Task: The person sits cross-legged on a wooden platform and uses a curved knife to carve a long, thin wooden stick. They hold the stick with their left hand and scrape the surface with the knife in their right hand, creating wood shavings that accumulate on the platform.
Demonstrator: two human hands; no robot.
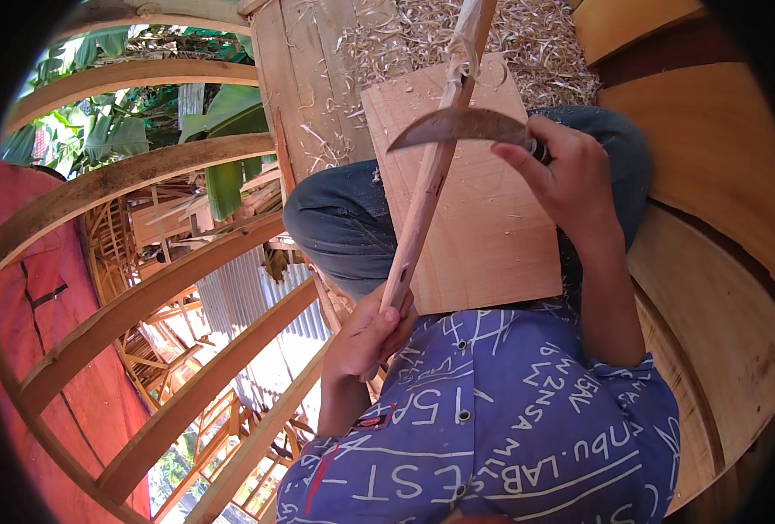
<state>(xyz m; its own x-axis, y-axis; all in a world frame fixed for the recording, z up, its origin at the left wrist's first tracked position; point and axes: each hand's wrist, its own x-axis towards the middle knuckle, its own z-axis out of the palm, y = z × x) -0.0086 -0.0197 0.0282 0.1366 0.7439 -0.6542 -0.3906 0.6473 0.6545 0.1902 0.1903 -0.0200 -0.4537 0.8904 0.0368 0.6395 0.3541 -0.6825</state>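
My left hand (373,335) is closed around the near end of a long wooden stick (415,214), which slants up and away to the right. In my right hand (572,171) is the dark handle of a curved knife (457,127). Its blade points left and lies across the stick, over the stick's upper half. Just beyond the blade, a curl of shaved wood (462,58) clings to the stick. Beneath, a flat wooden board (492,236) rests across my lap, with a few small chips on it.
Wood shavings (527,44) lie thick on the plank floor (304,70) ahead. To the left runs a railing of wooden slats (178,301), with leaves, corrugated sheets and timber beyond it. Curved wooden panels (710,323) stand close on my right.
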